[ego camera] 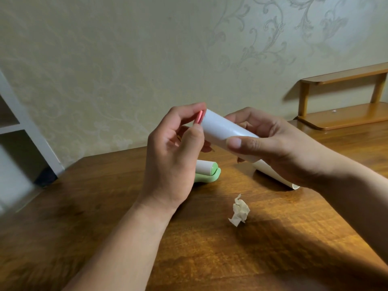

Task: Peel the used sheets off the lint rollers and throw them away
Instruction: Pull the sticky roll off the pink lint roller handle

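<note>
A white cylindrical lint roller [222, 131] is held in the air above the brown wooden table [105, 206]. It is gripped round its middle by the right hand [273, 148], whose fingers [241, 142] are curled about the roll with the thumb laid across its front, apparently so that the roll is kept steady. At the roll's left end, the pink end cap [199, 119] is pinched by the left hand [174, 156] between thumb and forefinger; its other fingers are loosely curled and nothing else is held. This grasp is judged to serve either for turning the roll or for finding the loose edge of the outer sheet; no lifted edge can be made out.

By count, one roller is in the hands. One more, a white roller on a pale green plastic handle [206, 171], is lying on the table behind the left hand. One white paper tube [273, 173] is lying under the right wrist; whether it is a third roller or a bare refill cannot be told. One crumpled off-white used sheet [240, 211] is left on the table nearer the person, not yet thrown away. No bin is in view.
</note>
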`<state>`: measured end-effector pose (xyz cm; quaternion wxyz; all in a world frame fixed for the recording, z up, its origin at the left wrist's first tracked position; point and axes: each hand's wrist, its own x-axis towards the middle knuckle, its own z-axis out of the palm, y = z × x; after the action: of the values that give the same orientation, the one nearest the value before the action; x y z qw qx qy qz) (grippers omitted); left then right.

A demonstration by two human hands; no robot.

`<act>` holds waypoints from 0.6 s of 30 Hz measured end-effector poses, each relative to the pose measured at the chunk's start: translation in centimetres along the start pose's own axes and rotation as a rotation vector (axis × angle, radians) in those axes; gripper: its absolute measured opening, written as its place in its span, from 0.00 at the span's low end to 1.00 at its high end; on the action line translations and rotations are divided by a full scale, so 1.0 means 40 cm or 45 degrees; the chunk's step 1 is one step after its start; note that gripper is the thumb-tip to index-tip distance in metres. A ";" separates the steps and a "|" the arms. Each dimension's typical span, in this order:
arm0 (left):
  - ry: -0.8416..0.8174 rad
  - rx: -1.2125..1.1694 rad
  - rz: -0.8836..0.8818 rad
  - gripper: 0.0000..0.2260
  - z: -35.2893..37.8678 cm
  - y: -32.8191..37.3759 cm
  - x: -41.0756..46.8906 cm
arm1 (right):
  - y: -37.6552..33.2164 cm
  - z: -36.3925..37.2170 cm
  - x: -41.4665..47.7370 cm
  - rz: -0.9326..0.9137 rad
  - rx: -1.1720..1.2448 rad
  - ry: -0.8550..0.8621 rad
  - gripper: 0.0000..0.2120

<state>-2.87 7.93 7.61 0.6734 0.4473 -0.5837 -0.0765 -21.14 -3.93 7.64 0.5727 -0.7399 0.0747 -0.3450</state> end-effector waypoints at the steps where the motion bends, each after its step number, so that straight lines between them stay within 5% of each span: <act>1: 0.002 0.002 0.001 0.14 0.000 0.000 0.000 | -0.001 0.001 -0.001 0.004 -0.006 -0.010 0.19; 18: -0.021 0.024 -0.030 0.17 -0.004 0.003 0.003 | -0.002 0.005 -0.004 0.024 -0.031 0.019 0.18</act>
<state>-2.75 8.02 7.79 0.6633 0.4598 -0.5846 -0.0825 -21.16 -3.68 7.62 0.5662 -0.7435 0.0902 -0.3443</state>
